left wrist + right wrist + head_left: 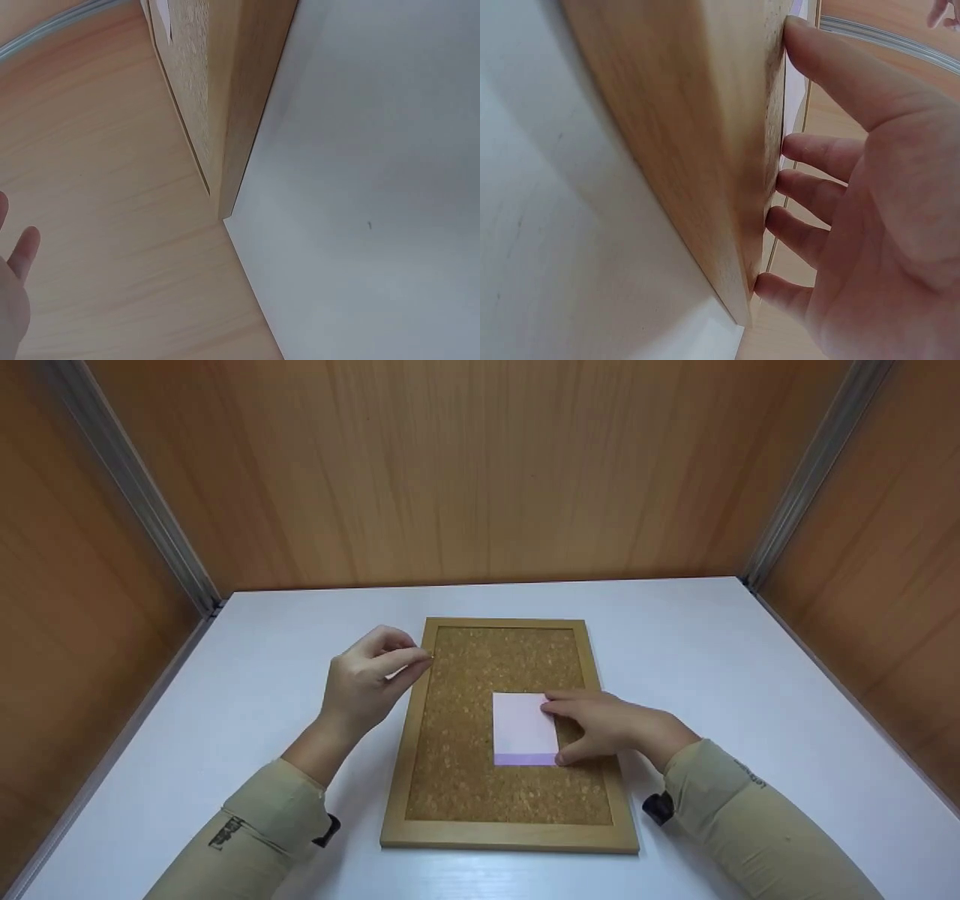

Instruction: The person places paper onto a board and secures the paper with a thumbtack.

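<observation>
A cork board (457, 720) in a light wooden frame lies flat on the white table. On its cork rests a pale lilac sheet of paper (523, 724) with a darker purple band along the near edge. My right hand (600, 725) touches the paper's right side with spread fingers, thumb at the near corner. In the right wrist view its fingertips (799, 232) press down on the board. My left hand (367, 675) hovers by the frame's left side, thumb and forefinger pinched on a tiny gold-coloured speck, too small to identify.
Wooden panels (480, 472) close off the back and both sides of the white table (300, 622). Metal strips (135, 487) run up the corners. Each sleeve has a dark object (658, 808) at the wrist.
</observation>
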### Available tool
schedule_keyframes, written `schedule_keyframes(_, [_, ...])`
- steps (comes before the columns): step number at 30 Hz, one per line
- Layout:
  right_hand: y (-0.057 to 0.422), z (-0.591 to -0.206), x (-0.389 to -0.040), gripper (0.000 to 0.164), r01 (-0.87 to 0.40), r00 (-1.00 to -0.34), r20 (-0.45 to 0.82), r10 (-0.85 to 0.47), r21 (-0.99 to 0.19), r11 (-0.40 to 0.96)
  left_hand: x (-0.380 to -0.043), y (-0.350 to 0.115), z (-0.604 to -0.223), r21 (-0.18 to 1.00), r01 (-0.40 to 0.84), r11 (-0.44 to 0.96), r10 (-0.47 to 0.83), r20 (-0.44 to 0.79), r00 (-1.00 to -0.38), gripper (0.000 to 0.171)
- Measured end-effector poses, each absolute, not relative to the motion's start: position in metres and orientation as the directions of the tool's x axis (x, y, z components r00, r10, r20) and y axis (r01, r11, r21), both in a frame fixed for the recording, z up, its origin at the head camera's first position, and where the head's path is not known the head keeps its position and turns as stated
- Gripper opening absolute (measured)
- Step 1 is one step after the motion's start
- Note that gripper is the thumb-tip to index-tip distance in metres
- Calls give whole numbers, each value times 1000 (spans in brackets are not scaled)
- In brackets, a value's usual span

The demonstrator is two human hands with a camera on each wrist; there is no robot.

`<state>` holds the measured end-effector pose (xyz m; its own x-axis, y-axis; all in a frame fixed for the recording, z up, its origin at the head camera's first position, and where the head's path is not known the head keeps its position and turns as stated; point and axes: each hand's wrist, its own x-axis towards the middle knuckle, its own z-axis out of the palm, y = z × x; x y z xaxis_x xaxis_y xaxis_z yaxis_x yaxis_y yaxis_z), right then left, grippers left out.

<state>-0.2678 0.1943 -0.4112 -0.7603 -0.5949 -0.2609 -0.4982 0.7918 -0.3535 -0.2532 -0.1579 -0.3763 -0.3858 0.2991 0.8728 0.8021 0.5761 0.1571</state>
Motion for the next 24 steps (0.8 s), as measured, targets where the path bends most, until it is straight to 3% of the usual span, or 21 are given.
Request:
schedule_keyframes(4, [194,-412,-267,86,-488,-767,-267,-584,-349,800,-256,-151,-379,223,794,566,273,858,-435,7])
schedule_keyframes(10, [193,-412,-266,85,-475,-775,-274,-570,-342,811,-258,-141,-382,450,749,485,268,739,-618,4])
schedule_keyframes(24, [195,-412,-267,86,-509,-752,-258,-607,-359,783,-262,-116,-377,834,463,300,168,432,-886,12])
